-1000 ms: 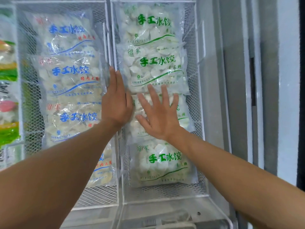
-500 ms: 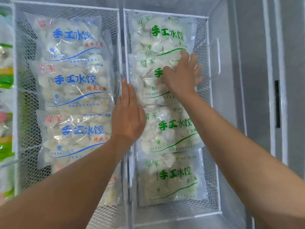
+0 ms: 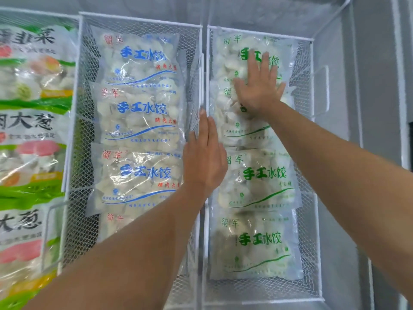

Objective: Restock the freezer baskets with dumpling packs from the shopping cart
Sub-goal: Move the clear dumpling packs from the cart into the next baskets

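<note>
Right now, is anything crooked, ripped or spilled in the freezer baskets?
Nothing stands out. The blue-print packs and green-print packs lie in overlapping rows in their wire baskets, none torn or spilled. The right hand lies flat on the far green packs; the left hand rests by the divider.

1. Your right hand point(image 3: 259, 86) has moved up the basket point(image 3: 311, 153), from the third green pack point(image 3: 257, 180) to the top green pack point(image 3: 225, 59).
2. It now lies flat there, fingers spread.
3. Your left hand point(image 3: 204, 159) has turned more on edge.

A shop freezer — white wire baskets point(image 3: 202, 63) stacked with printed dumpling packs point(image 3: 143, 117).
</note>
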